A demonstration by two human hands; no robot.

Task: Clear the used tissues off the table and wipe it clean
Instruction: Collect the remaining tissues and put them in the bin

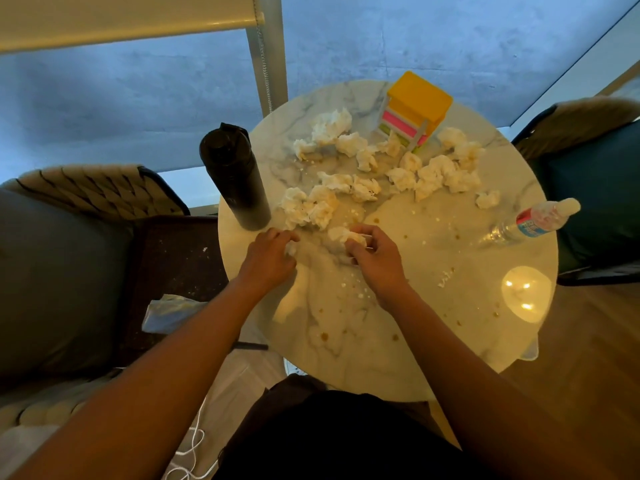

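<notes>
Single head view, worn camera, looks steeply down and forward over round table [433, 341]; close above forearms, window wall beyond fingers [360, 233].

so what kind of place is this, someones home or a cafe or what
Probably a home or lounge seating corner by a window, though I can't be sure. A small round marble-look table stands between cushioned woven armchairs, with a roller blind above. A black flask stands beside crumpled tissues.
</notes>
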